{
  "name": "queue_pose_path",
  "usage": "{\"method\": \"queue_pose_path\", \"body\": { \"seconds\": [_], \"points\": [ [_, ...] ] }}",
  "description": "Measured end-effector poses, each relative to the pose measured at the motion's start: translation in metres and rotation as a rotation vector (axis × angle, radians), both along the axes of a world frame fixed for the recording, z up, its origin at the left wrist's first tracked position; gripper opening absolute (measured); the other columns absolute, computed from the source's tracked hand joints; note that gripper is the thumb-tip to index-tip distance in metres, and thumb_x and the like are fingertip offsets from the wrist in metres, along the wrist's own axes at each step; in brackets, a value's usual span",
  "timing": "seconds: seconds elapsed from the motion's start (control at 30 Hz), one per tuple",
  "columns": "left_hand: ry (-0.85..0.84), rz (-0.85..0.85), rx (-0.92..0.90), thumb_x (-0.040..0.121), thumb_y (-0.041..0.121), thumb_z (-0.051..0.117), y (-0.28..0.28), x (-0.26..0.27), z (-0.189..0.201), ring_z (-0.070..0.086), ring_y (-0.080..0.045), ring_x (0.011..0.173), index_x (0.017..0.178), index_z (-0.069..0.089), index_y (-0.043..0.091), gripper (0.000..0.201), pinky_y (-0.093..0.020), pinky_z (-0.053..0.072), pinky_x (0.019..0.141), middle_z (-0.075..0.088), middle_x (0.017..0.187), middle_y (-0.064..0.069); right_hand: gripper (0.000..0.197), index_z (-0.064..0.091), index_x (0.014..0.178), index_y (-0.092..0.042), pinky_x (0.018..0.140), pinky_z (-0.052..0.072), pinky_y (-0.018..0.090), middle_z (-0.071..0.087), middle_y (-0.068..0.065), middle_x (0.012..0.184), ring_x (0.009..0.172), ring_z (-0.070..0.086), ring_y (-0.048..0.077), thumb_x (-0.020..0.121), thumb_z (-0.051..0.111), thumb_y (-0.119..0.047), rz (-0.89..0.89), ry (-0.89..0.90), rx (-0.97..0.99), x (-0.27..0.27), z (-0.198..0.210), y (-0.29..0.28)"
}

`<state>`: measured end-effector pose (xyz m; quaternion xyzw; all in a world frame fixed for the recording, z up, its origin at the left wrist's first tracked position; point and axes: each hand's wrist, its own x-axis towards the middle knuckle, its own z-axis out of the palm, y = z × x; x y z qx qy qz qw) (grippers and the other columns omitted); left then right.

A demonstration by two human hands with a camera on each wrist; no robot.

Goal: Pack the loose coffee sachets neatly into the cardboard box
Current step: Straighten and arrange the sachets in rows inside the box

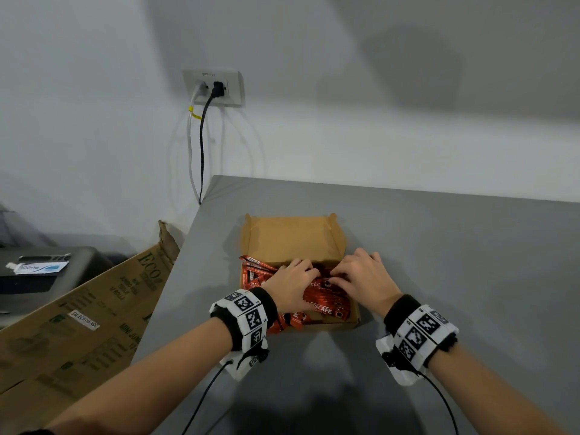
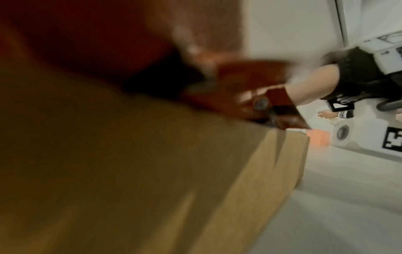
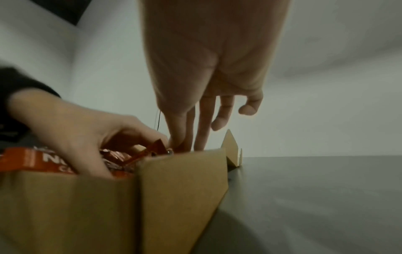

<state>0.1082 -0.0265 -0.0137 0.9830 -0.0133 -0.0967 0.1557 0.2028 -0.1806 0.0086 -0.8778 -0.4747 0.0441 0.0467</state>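
An open brown cardboard box (image 1: 292,237) lies on the grey table (image 1: 455,262). Red coffee sachets (image 1: 320,304) fill its near half, and its far half shows bare cardboard. A few sachets stick out over the box's left and near-left edges. My left hand (image 1: 295,282) lies on the pile with its fingers curled round some sachets; the right wrist view shows it (image 3: 82,130) gripping them. My right hand (image 1: 357,277) reaches in from the right, its thumb and forefinger (image 3: 180,142) pinching a sachet end. The left wrist view is blurred, showing only box wall (image 2: 195,189) and sachets (image 2: 250,82).
A large printed carton (image 1: 94,309) leans against the table's left edge. Behind it sits a dark unit with a white tube (image 1: 40,267) on top. A wall socket (image 1: 213,87) with two cables hangs above the table's far left corner. Bare table lies right of the box.
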Motion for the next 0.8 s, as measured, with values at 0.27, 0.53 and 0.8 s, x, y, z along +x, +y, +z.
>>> {"method": "queue_pose_path", "body": {
  "seconds": [0.27, 0.53, 0.8],
  "points": [
    [0.019, -0.005, 0.008, 0.081, 0.043, 0.065, 0.001, -0.001, 0.001, 0.036, -0.021, 0.118, 0.132, 0.041, 0.013, 0.064, -0.044, 0.037, 0.102, 0.041, 0.127, -0.005, 0.022, 0.068, 0.104, -0.028, 0.075, 0.021, 0.032, 0.064, -0.008, 0.104, 0.100, 0.050, 0.018, 0.094, 0.049, -0.031, 0.007, -0.097, -0.065, -0.011, -0.004, -0.001],
    [0.012, 0.004, -0.006, 0.080, 0.043, 0.067, 0.003, -0.001, -0.001, 0.037, -0.020, 0.116, 0.132, 0.042, 0.013, 0.065, -0.043, 0.038, 0.100, 0.042, 0.126, -0.004, 0.021, 0.068, 0.099, -0.028, 0.080, 0.025, 0.033, 0.067, -0.007, 0.103, 0.102, 0.051, 0.016, 0.092, 0.051, -0.037, -0.035, -0.038, -0.090, -0.009, -0.002, 0.003],
    [0.021, 0.009, -0.020, 0.078, 0.039, 0.067, 0.003, 0.000, 0.000, 0.037, -0.020, 0.115, 0.127, 0.046, 0.013, 0.059, -0.042, 0.040, 0.098, 0.042, 0.124, -0.004, 0.032, 0.065, 0.109, -0.030, 0.079, 0.025, 0.033, 0.065, -0.011, 0.106, 0.103, 0.049, 0.015, 0.087, 0.052, -0.051, 0.075, 0.008, -0.048, -0.024, -0.001, 0.003]
  ]
}}
